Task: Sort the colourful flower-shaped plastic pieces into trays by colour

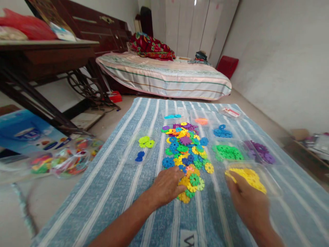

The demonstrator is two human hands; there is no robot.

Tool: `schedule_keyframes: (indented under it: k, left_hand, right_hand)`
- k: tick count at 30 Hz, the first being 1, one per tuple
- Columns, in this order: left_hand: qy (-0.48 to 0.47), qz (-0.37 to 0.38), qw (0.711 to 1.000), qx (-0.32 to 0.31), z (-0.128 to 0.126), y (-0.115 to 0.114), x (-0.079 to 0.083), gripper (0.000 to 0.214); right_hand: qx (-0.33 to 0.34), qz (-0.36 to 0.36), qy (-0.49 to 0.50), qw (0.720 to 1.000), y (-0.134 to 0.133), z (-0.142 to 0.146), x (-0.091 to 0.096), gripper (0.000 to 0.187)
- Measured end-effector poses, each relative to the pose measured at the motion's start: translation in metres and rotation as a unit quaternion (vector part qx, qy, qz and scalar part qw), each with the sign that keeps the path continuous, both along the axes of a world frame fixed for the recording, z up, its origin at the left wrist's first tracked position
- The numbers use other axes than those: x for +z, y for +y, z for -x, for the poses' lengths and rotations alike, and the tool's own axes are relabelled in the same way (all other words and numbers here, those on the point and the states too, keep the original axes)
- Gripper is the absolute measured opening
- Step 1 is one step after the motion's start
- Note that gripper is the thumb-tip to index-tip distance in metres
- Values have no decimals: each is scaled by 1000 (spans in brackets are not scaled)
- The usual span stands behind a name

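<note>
A mixed pile of notched plastic discs [185, 140] in many colours runs down the middle of the cloth. My left hand [166, 187] rests at the pile's near left side, thumb apart from the bent fingers, with nothing seen in its grasp. At the near right edge of the table, a clear tray [273, 183] contains yellow discs [249, 176]. My right hand [249, 202] is at this tray's left side, pinching a yellow notched disc [230, 175] between thumb and fingers. The fingertips are partly blurred.
Other clear trays hold green discs [228, 152], purple discs [262, 151], blue discs [222, 132], orange discs [201, 121], light-blue discs [172, 116] and lime discs [146, 141] with dark-blue ones. A small clear box [231, 112] lies at the far right. Filled bags [69, 161] sit left.
</note>
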State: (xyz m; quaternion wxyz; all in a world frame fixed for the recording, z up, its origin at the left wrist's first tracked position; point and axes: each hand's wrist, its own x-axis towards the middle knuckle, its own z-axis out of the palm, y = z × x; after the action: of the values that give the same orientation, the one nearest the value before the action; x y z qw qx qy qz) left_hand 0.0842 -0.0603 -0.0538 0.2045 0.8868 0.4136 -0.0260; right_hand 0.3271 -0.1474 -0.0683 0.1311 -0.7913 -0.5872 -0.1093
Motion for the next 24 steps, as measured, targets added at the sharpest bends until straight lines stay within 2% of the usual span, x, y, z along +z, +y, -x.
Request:
schedule_keyframes:
  k: [3,5,8,11,14,16,18,20,22,24]
  left_hand:
    - [-16,-2,1000,0,-1,-1,-3,15]
    - [-28,2,1000,3,-1,-1,-5,13]
    - [-61,17,998,13,0,0,-9,9]
    - [-103,37,994,26,1,2,-15,10]
    - [-140,61,987,42,3,4,-20,9]
    - [-160,75,983,52,3,5,-22,7]
    - [-168,88,980,59,4,6,-21,8]
    - [-174,98,978,58,4,7,-20,10]
    - [-181,104,976,56,4,8,-19,12]
    - [-191,105,974,54,4,8,-20,14]
  right_hand:
    - [83,131,56,986,13,36,-4,41]
    - [100,192,72,974,22,57,-5,41]
    - [93,230,82,965,33,73,-3,36]
    - [86,233,109,963,36,74,-6,32]
    - [83,199,149,965,35,69,-13,27]
    - [105,168,194,961,34,64,-14,24]
    - [134,129,239,953,36,55,-8,29]
    - [131,70,242,959,43,42,5,33]
    - [60,-16,178,982,53,25,21,35]
    - [-28,-102,95,990,61,11,34,38]
